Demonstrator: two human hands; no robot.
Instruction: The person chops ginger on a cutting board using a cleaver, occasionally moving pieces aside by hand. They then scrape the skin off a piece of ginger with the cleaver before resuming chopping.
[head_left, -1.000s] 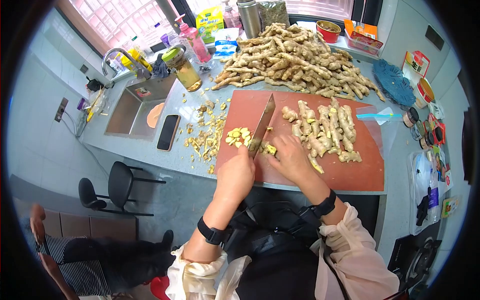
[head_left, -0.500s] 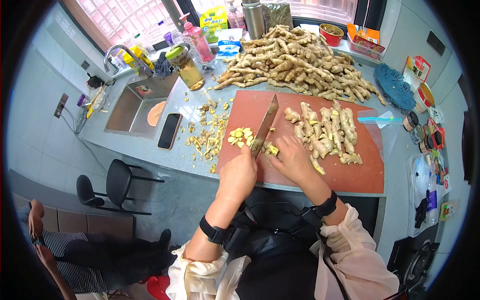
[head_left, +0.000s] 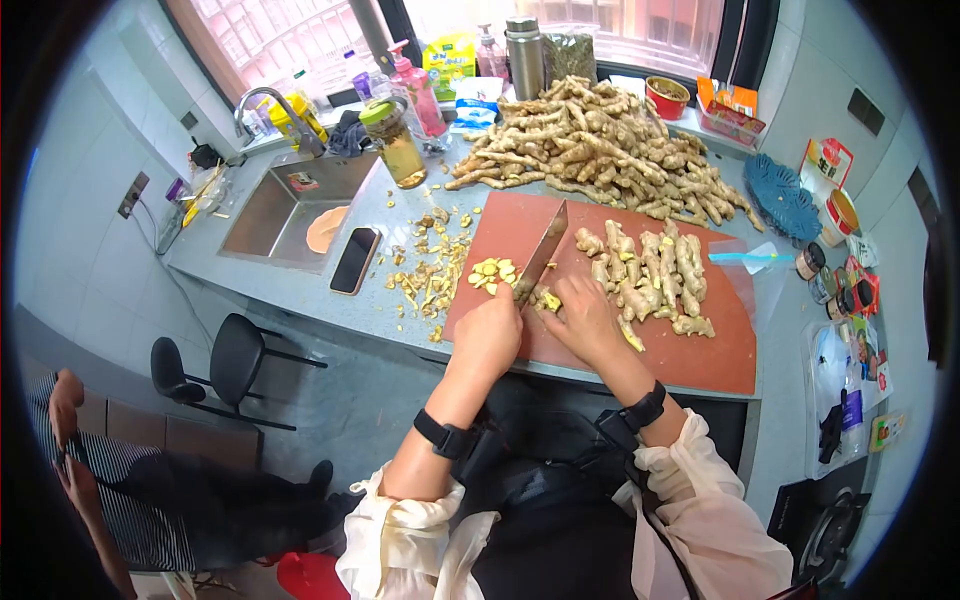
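Note:
My left hand point(head_left: 487, 335) is closed round the handle of a broad knife point(head_left: 546, 250), whose blade points up and away over the red-brown cutting board point(head_left: 650, 372). Just right of the blade, the fingers of my right hand point(head_left: 587, 320) press on a piece of cut ginger point(head_left: 548, 300) lying on the board. Pale yellow ginger slices point(head_left: 493, 273) sit in a small pile left of the knife. Several whole ginger roots point(head_left: 660, 270) lie in rows on the right part of the board. Behind the board rises a large heap of ginger point(head_left: 600, 145).
Peelings point(head_left: 430, 270), a phone point(head_left: 355, 260) and a sink point(head_left: 290, 215) are on the left. A lidded jar point(head_left: 398, 150) stands behind them. At the right are a blue basket point(head_left: 783, 195) and small jars. Another person point(head_left: 120, 490) is at the lower left, near a black chair point(head_left: 238, 357).
The view has shifted a little, so the counter and its things sit slightly lower in it. Both hands remain at the knife and the ginger piece.

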